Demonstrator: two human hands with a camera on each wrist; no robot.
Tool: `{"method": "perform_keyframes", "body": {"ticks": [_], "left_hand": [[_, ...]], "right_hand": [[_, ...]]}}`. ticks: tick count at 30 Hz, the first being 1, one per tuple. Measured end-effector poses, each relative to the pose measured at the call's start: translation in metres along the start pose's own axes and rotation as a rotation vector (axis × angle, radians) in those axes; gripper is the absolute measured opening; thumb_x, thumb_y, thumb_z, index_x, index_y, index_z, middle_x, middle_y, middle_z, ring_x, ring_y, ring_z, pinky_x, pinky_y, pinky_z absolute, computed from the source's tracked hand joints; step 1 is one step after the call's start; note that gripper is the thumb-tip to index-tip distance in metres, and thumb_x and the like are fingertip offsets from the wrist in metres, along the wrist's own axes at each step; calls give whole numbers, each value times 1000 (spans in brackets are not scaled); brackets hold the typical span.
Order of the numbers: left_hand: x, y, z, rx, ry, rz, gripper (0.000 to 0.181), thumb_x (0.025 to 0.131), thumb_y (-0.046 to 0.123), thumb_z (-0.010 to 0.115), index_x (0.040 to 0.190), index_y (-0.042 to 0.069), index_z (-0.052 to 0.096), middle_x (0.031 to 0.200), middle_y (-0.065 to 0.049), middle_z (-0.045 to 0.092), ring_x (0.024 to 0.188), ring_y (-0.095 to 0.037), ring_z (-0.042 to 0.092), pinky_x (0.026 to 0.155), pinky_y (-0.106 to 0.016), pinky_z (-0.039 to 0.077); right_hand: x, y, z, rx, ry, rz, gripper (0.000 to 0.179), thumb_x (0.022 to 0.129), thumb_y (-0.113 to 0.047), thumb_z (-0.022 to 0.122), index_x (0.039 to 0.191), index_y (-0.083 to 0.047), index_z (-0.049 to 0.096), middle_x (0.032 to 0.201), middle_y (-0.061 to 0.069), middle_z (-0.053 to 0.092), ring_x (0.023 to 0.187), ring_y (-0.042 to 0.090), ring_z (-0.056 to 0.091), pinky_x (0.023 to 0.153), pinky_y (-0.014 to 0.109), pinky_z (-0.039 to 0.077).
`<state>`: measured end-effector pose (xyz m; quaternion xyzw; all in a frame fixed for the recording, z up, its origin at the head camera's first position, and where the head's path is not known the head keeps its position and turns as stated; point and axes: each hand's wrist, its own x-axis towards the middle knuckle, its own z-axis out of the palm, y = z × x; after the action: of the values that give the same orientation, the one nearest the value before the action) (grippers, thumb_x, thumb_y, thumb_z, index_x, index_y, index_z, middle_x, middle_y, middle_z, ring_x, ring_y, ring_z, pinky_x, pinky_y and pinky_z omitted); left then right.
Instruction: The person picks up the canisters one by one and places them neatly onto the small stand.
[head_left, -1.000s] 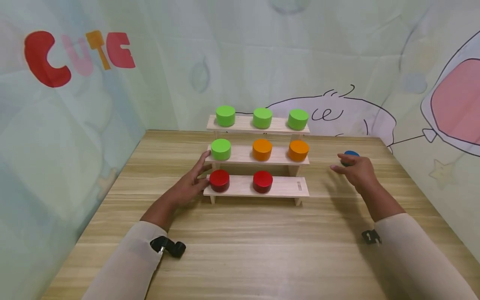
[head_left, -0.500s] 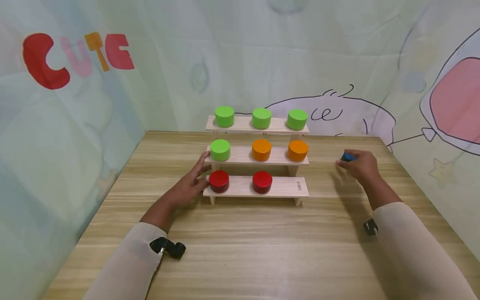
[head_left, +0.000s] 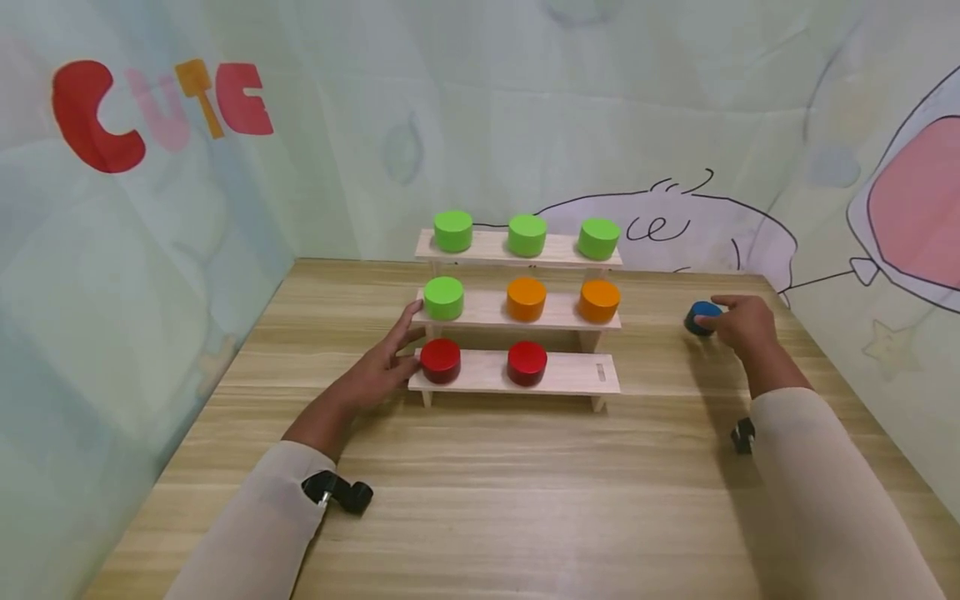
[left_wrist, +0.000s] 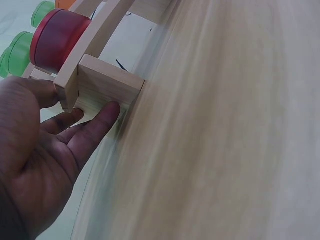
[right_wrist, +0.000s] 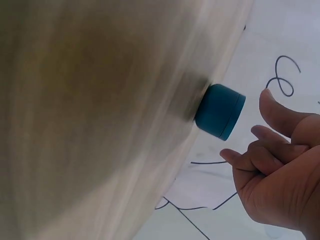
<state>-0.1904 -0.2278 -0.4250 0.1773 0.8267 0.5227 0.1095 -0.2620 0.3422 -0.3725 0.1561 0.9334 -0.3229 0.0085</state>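
Observation:
A three-tier wooden shelf stand (head_left: pixel 562 375) stands mid-table with round blocks on it. My left hand (head_left: pixel 378 367) rests against its left end, fingers extended. In the left wrist view, fingertips (left_wrist: pixel 111 111) lie right at the end support, below the bottom board. A red round block (left_wrist: pixel 52 42) sits just above. On the right of the table stands a blue round block (head_left: pixel 699 320), upright, with a fine seam near its top in the right wrist view. My right hand (right_wrist: pixel 277 165) is beside it, thumb and fingers apart, with a gap between hand and block.
Green blocks (head_left: pixel 527 236) line the top tier. The middle tier holds one green block (head_left: pixel 444 298) and two orange blocks (head_left: pixel 527 300). Two red blocks (head_left: pixel 527 364) sit on the bottom tier, left and middle. A printed cloth backdrop (head_left: pixel 480 142) stands behind the table (head_left: pixel 480 500).
My right hand closed in on the blue block, then drew back rightward, fingers parting from it. The block shows more fully now. My left hand has stayed at the stand.

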Motion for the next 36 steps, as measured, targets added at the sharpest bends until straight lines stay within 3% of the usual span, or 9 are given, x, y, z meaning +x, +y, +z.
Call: {"method": "perform_keyframes", "body": {"ticks": [16, 25, 36], "left_hand": [[1, 1, 0, 3, 1, 2, 92, 114, 9, 52, 173, 53, -3, 180, -26, 23, 154, -59, 44, 107, -62, 59], [0, 1, 1, -1, 5, 5, 92, 114, 9, 53, 173, 52, -2, 180, -25, 23, 152, -59, 47, 106, -61, 60], [0, 2, 1, 2, 5, -8, 92, 114, 12, 54, 172, 54, -3, 181, -24, 22, 152, -59, 47, 107, -62, 59]], "right_hand": [[14, 6, 5, -93, -50, 51, 66, 107, -30, 70, 161, 0, 48, 168, 38, 36, 155, 56, 37, 128, 63, 36], [14, 6, 9, -140, -19, -27, 61, 107, -31, 70, 156, 1, 54, 163, 38, 43, 150, 58, 41, 126, 64, 38], [11, 3, 10, -181, -24, -41, 58, 109, -31, 67, 156, 1, 54, 162, 39, 43, 148, 60, 41, 125, 66, 39]]}}
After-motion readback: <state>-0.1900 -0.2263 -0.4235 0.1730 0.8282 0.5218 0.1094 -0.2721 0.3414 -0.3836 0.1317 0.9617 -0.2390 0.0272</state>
